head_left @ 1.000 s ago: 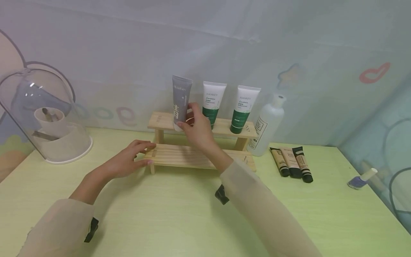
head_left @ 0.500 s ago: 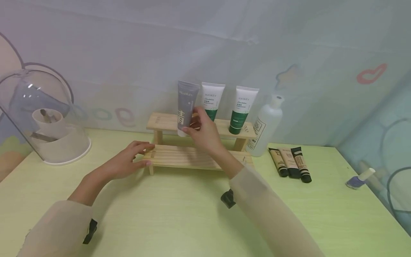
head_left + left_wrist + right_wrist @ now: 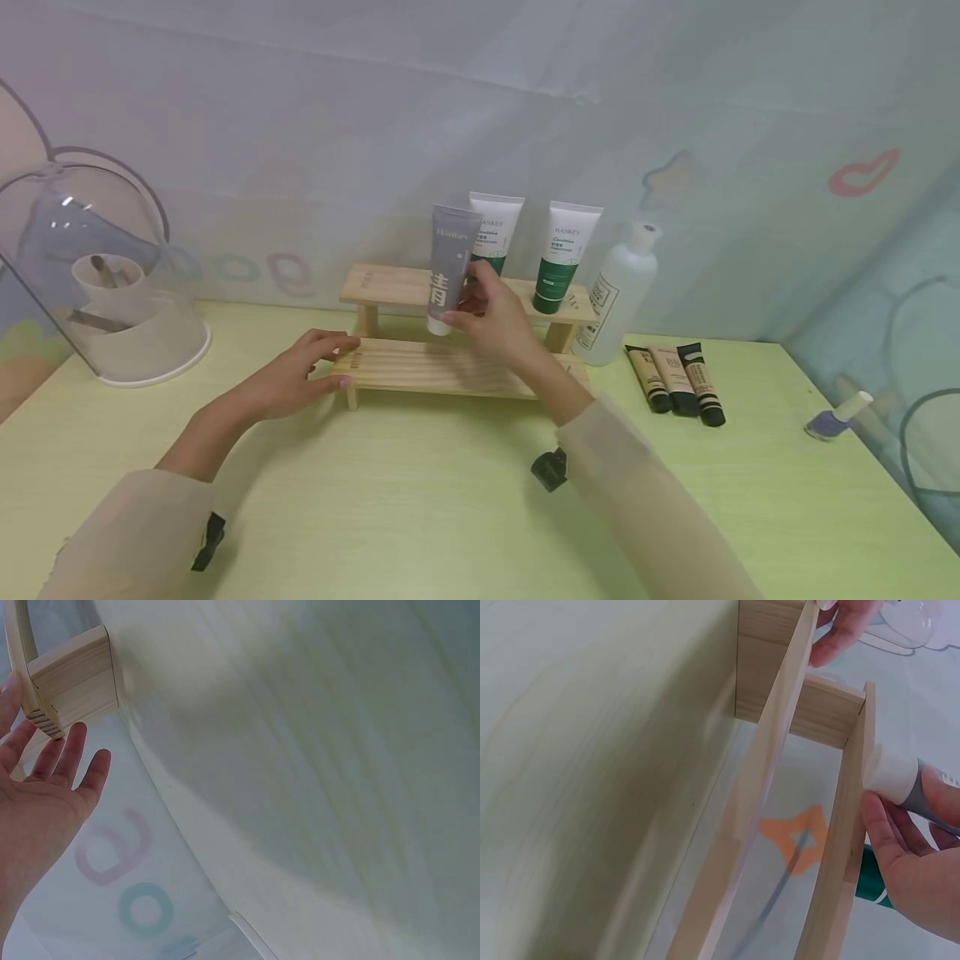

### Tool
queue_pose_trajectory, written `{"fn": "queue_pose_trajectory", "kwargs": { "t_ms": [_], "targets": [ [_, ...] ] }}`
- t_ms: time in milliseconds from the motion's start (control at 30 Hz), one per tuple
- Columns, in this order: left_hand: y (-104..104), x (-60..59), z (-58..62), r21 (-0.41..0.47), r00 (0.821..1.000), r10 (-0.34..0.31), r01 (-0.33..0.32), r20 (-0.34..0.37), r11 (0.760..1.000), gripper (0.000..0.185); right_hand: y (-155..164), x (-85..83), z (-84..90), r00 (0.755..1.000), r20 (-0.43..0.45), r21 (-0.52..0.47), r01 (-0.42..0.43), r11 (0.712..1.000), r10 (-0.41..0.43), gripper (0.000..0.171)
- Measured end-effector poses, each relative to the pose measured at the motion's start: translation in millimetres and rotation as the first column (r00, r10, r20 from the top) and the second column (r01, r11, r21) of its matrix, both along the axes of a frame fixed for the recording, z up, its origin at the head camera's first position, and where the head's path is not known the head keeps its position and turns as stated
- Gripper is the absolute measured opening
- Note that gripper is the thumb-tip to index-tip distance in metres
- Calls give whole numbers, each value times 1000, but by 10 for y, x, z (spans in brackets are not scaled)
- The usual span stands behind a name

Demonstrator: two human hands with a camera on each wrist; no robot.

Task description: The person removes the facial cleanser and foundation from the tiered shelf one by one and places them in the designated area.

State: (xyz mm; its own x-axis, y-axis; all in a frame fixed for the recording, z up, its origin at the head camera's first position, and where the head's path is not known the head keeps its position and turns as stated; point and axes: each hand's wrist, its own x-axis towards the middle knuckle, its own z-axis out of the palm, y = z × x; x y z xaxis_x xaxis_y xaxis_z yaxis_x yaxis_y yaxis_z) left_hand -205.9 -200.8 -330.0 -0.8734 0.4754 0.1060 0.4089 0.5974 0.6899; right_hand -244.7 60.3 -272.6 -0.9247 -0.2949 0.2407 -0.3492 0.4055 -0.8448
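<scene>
Right hand (image 3: 491, 321) clasping the grey tube (image 3: 447, 271) upright near its white cap, now lower and further right than a second ago, cap just above the wooden rack's (image 3: 420, 364) lower shelf, overlapping a green-and-white tube (image 3: 493, 229), left hand (image 3: 296, 375) unmoved, fingers flat on the rack's left end

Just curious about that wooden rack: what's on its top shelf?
Two green-and-white tubes stand cap down on the rack's top shelf. The right hand holds a grey tube in front of the left one, covering part of it. The shelf behind the hand is hidden.
</scene>
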Motion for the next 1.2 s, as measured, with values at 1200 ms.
{"fn": "queue_pose_trajectory", "kwargs": {
  "t_ms": [1200],
  "targets": [
    [1,8,0,7,1000,-7,7,-5,1000,53,473,50,-142,985,1,78,-172,982,172,46]
  ]
}}
